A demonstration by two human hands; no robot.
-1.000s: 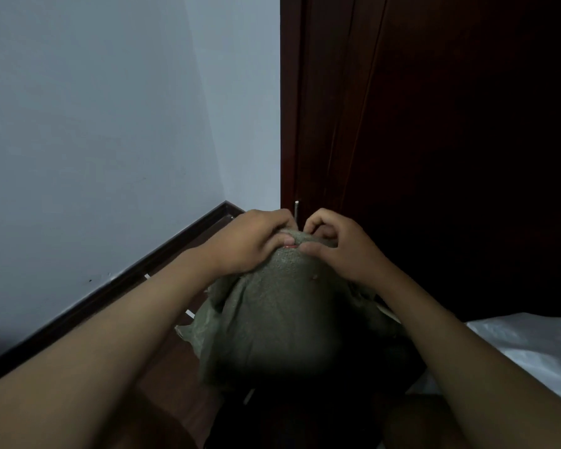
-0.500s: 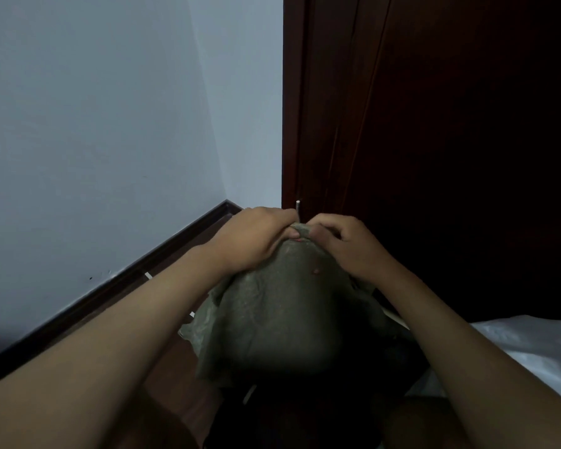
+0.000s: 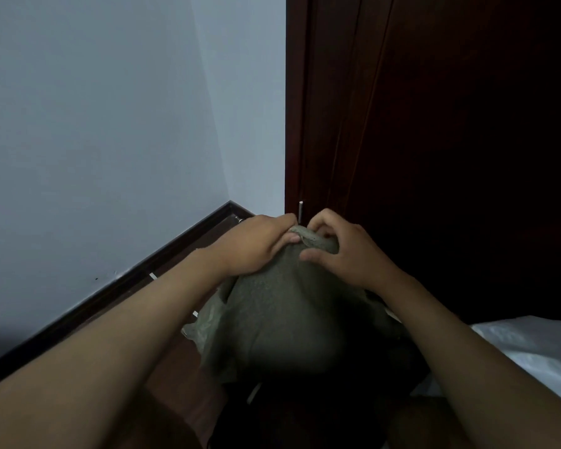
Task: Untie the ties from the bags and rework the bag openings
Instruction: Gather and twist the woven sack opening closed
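A pale grey-blue painted wall [image 3: 110,124] fills the left of the view and meets a dark brown skirting board [image 3: 136,270] running diagonally down to a brown wooden floor [image 3: 175,361]. A tall, dark reddish-brown wooden door [image 3: 434,140] takes up the right side, with a thin pale rod [image 3: 301,211] standing upright just in front of its frame. A crumpled white plastic sack [image 3: 528,345] lies at the lower right, partly hidden behind the right forearm.

Both bare forearms reach forward from the bottom corners and meet at the centre. The left hand [image 3: 253,246] curls its fingers over the gathered top of a grey-green woven fabric bag [image 3: 282,319], gripping it. The right hand [image 3: 347,251] pinches the same bunched top between its thumb and bent fingers (the two hands are almost touching).

The bag stands on the floor directly before the person, between the arms and in front of the door. It looks full and rounded, coarse in texture, with loose folds spreading at its sides. Its lower part fades into shadow.
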